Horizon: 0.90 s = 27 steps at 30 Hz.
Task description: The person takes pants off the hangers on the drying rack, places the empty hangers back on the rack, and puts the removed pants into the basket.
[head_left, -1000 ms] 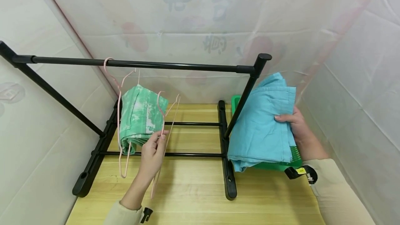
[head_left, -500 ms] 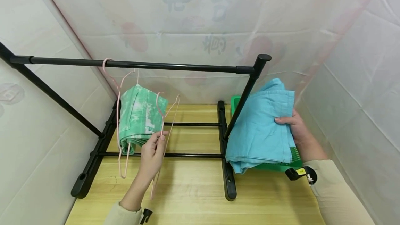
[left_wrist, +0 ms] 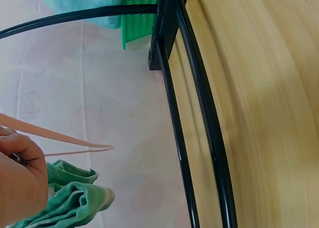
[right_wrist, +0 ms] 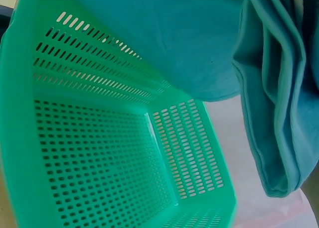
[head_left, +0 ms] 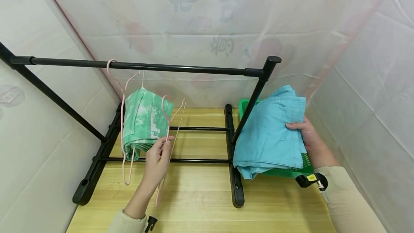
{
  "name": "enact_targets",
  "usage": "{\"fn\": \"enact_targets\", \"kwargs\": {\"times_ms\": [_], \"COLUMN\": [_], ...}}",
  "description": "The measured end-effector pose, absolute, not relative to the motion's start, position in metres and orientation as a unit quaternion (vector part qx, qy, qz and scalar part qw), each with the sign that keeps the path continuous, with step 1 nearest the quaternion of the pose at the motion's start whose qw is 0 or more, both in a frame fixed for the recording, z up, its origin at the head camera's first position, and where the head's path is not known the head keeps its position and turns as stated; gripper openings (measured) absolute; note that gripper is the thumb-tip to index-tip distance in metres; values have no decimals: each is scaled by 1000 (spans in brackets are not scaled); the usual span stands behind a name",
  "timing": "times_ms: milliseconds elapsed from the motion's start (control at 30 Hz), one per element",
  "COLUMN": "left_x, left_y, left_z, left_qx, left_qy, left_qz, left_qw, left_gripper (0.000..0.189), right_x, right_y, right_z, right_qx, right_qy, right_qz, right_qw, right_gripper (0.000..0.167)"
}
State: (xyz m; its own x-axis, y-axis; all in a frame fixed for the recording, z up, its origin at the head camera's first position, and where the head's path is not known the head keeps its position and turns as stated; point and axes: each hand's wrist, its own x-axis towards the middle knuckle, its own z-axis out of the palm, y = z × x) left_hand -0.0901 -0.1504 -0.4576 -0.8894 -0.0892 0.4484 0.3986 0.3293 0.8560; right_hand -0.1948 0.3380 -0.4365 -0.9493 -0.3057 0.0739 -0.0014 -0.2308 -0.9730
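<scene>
My left hand (head_left: 157, 161) pinches a pink clothes hanger (head_left: 168, 120) by its side, below the hook; nothing hangs on it. In the left wrist view the hanger (left_wrist: 50, 134) sticks out past the curled fingers. At the right, my right hand (head_left: 308, 136) grips a folded light-blue garment (head_left: 271, 136), thumb on top and the other fingers hidden behind. Its layered folds (right_wrist: 279, 113) fill the upper right of the right wrist view. A green-and-white tie-dye garment (head_left: 147, 118) hangs folded on another pink hanger (head_left: 123, 125), hooked over the rack's top bar.
The black clothes rack (head_left: 181, 67) stands on a wooden table (head_left: 200, 190), its slanted post between my hands. Under the blue garment sits a green perforated basket (right_wrist: 194, 153); its visible floor holds nothing. Pale sheets (head_left: 194, 21) close off the back and sides.
My right hand has lowered the blue garment's top edge a little toward the basket. The left hand and its hanger stay nearly where they were.
</scene>
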Motion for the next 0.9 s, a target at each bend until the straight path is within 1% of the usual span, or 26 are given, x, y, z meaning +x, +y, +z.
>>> {"fn": "enact_targets", "kwargs": {"times_ms": [300, 433, 700, 833, 900], "left_x": [-89, -89, -84, -83, -80], "left_y": [-152, -151, -144, -143, -141], "left_z": [-460, -461, -445, -441, -434], "left_qx": [-101, -102, -97, -99, -97], "left_qy": [-785, -785, -784, -783, -784], "left_qz": [-573, -572, -573, -575, -575], "left_qw": [213, 214, 219, 216, 213], "left_gripper": [24, 23, 21, 22, 21], "right_x": [-197, -196, -195, -197, -198], "right_y": [346, 348, 349, 352, 352], "right_z": [-438, -437, -435, -437, -437], "right_qx": [-103, -94, -88, -68, -56], "right_qy": [642, 649, 642, 647, 651], "right_qz": [-749, -743, -749, -745, -741], "right_qw": [128, 133, 142, 148, 152], "right_gripper": [83, 83, 79, 74, 72]}}
